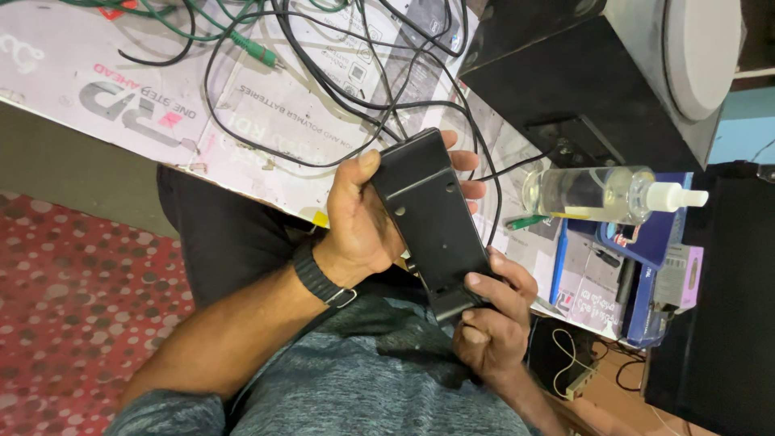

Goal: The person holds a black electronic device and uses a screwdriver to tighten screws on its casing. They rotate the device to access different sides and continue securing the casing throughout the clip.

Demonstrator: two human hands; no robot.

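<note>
Above the person's lap, at the edge of the table [242, 173], both hands hold a flat black plastic casing [428, 222], its back side facing up, a few small screw holes and a ridge line visible on it. Left hand [359, 218] wraps the upper part of the casing: thumb on the top left corner, fingers curled round the far edge, fingertips [468, 173] showing on the right side. Black wristband [321, 278] on that wrist. Right hand [492, 323] clamps the lower end, thumb pressed on the face near the bottom corner, other fingers folded underneath. Casing sits tilted, long axis running from upper left to lower right, raised off the tabletop and partly over its edge.

Table covered with printed cardboard sheets. Tangle of black cables [339, 73] lies across it, touching or passing just behind the casing; green cable with a plug [257, 51] near the top. Clear pump bottle [601, 194] lies on its side to the right, on a blue box [658, 242]. Large black speaker cabinet [581, 81] at upper right. Grey shirt [363, 379] and dark trousers below, red spotted floor [73, 307] at left.
</note>
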